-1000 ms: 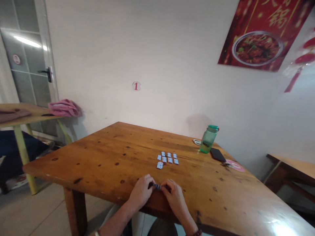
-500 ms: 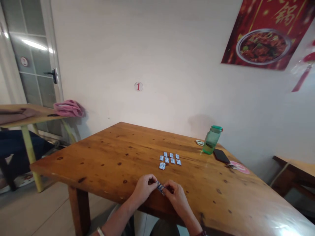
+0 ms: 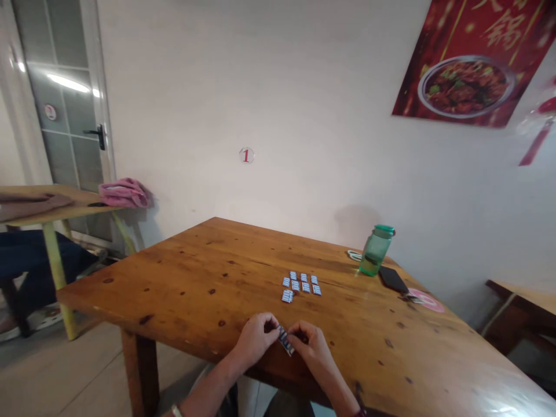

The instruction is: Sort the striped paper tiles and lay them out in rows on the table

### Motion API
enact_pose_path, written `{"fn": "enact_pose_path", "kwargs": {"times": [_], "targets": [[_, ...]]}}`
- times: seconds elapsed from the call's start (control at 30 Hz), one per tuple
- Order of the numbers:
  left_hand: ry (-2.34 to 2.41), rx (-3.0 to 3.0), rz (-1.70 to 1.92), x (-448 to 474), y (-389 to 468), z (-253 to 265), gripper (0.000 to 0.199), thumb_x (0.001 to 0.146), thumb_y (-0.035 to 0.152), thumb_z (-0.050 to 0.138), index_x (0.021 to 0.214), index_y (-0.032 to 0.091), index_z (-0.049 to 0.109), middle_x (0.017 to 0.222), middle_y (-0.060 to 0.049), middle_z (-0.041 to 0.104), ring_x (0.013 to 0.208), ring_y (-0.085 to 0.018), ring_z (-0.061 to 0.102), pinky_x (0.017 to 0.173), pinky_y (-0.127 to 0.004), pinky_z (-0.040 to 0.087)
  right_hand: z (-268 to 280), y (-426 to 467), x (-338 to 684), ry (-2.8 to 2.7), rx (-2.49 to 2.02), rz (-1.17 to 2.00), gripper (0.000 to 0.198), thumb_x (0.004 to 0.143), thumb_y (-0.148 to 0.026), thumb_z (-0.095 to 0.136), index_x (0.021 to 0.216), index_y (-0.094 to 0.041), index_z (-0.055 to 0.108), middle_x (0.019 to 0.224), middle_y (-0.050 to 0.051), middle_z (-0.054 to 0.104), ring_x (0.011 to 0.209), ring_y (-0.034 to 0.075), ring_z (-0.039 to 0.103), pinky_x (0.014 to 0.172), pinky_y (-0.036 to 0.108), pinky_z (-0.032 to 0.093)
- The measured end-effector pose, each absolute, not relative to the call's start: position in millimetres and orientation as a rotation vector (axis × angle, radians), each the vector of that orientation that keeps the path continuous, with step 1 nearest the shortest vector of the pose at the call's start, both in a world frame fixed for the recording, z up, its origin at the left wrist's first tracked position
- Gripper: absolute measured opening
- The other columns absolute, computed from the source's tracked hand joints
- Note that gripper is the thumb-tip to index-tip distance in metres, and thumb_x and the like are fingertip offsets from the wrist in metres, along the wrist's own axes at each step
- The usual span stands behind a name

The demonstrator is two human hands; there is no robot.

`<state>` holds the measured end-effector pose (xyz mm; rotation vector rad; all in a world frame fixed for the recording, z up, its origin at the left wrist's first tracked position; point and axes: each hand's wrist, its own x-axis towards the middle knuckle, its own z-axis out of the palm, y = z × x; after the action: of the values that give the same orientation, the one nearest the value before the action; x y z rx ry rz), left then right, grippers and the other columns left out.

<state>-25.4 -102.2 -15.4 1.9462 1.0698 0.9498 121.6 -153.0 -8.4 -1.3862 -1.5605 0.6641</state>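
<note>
Near the front edge of the wooden table, my left hand (image 3: pixel 257 339) pinches the upper left end of a small flat piece with blue and white stripes (image 3: pixel 285 340). On the piece's right side, the thumb and fingers of my right hand (image 3: pixel 309 343) are closed on it. The piece is tilted, its lower end pointing down and right, and my fingertips cover part of it. Beyond my hands lie several similar striped pieces (image 3: pixel 306 286) in rough rows, with a small overlapping pile (image 3: pixel 287 296) at their near left.
A green bottle (image 3: pixel 377 250) stands at the table's (image 3: pixel 182 260) right rear, beside a black phone (image 3: pixel 393 280), a white cable (image 3: pixel 354 255) and a pink round disc (image 3: pixel 428 300). Behind is a wall. Far left, a person's arm (image 3: pixel 35 204) rests on another table near a pink cloth (image 3: pixel 125 193).
The striped piece has shifted slightly downward between my fingers, and more of its lower end shows. The whole view has moved a little. Pieces on the table lie as before.
</note>
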Motion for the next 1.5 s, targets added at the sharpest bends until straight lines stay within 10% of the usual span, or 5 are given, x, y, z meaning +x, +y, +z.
{"fn": "enact_pose_path", "kwargs": {"times": [0.93, 1.27, 1.5], "targets": [[1.266, 2.376, 0.449, -13.7, -33.7, 24.3, 0.035, 0.073, 0.022, 0.053, 0.106, 0.016, 0.055, 0.111, -0.011, 0.058, 0.109, -0.025, 0.048, 0.095, -0.037, 0.033, 18.9, -92.2, 187.2, -1.616, -1.412, 1.080, 0.006, 0.059, -0.022, 0.052, 0.055, -0.018, 0.049, 0.051, -0.004, 0.050, 0.050, 0.010, 0.043, 0.048, 0.020, 0.035], [1.085, 2.487, 0.355, -3.7, -5.9, 22.9, 0.037, 0.066, 0.029, 0.061, 0.103, 0.022, 0.058, 0.101, -0.006, 0.057, 0.098, -0.025, 0.049, 0.086, -0.034, 0.037, 11.5, -76.9, 184.7, -1.756, -1.445, 0.921, 0.009, 0.059, -0.014, 0.047, 0.055, -0.021, 0.042, 0.103, 0.010, 0.061, 0.097, 0.023, 0.055, 0.069, 0.027, 0.042], [0.995, 2.446, 0.420, -9.7, -3.7, 9.9, 0.039, 0.067, 0.029, 0.065, 0.105, 0.026, 0.058, 0.101, -0.002, 0.055, 0.095, -0.021, 0.047, 0.085, -0.031, 0.035, 3.4, -83.6, 185.9, -1.854, -1.483, 0.834, 0.014, 0.067, -0.011, 0.046, 0.059, -0.023, 0.044, 0.098, 0.011, 0.064, 0.119, 0.024, 0.043, 0.084, 0.031, 0.039]]}}
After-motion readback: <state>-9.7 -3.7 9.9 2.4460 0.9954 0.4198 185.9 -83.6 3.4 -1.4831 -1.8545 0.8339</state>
